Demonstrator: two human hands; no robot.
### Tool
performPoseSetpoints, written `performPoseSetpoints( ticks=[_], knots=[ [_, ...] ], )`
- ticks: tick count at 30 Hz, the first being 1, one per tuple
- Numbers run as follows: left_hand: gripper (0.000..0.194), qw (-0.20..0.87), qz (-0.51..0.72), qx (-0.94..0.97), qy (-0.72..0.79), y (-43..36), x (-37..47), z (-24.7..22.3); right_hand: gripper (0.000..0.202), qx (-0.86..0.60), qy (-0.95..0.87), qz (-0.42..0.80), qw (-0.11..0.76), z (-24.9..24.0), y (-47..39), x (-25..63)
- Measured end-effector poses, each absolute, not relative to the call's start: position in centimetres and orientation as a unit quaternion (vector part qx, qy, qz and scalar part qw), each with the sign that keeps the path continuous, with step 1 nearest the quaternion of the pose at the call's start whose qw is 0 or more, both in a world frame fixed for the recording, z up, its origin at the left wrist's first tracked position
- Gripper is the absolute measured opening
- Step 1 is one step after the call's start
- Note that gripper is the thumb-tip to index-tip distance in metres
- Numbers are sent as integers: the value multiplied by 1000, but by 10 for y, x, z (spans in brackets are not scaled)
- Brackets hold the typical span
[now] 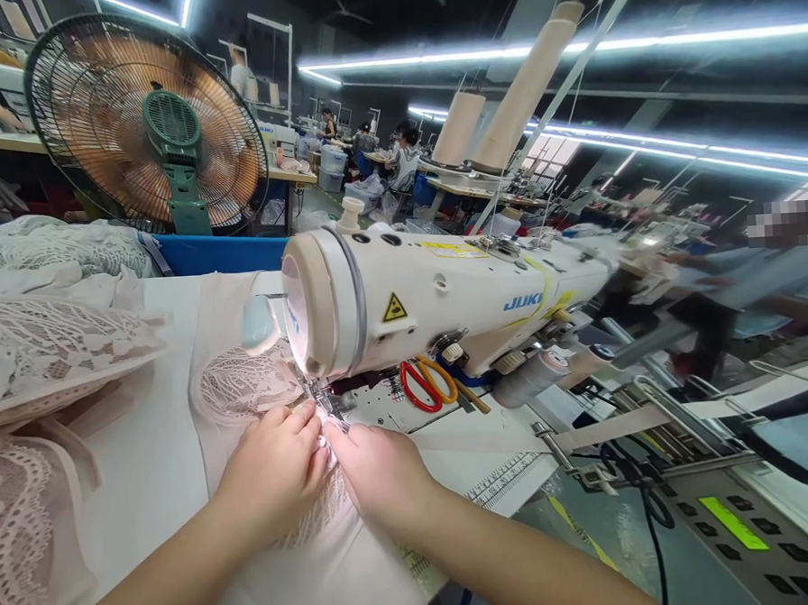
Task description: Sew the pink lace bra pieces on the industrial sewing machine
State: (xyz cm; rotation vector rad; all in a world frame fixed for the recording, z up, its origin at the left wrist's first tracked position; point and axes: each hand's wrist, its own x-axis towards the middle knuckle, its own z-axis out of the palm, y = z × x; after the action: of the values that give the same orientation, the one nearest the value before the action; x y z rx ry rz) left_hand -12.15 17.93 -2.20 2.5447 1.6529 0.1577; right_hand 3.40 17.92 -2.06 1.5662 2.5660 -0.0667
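A white sewing machine (404,302) reaches in from the right, its needle area lit just beyond my fingertips. Pale pink lace fabric (242,383) lies under the presser foot (318,393) and runs back toward me. My left hand (276,454) presses on the lace to the left of the foot, its fingers bent together on the cloth. Close to the right of it, my right hand (378,466) pinches the fabric edge between thumb and fingers. The fingertips of both hands are nearly touching. The cloth beneath my palms is partly hidden.
Red-handled scissors (420,387) and orange-handled scissors (439,377) lie under the machine arm. More lace pieces (47,348) are heaped at left. A large fan (151,126) stands behind the table. To the right are a control panel (741,529) and a blurred person (747,266).
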Motion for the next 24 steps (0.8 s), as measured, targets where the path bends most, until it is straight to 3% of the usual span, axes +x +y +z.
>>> performPoseSetpoints(
  ticks=[17,20,24],
  knots=[
    [40,37,33,840,541,183,-134,-24,30,525,842,-56,106,-3,178,31],
    [48,35,6,840,542,182,-139,-20,26,526,842,-70,96,-1,176,29],
    [41,43,7,838,543,178,-137,-14,25,528,842,-80,72,-3,174,29]
  ],
)
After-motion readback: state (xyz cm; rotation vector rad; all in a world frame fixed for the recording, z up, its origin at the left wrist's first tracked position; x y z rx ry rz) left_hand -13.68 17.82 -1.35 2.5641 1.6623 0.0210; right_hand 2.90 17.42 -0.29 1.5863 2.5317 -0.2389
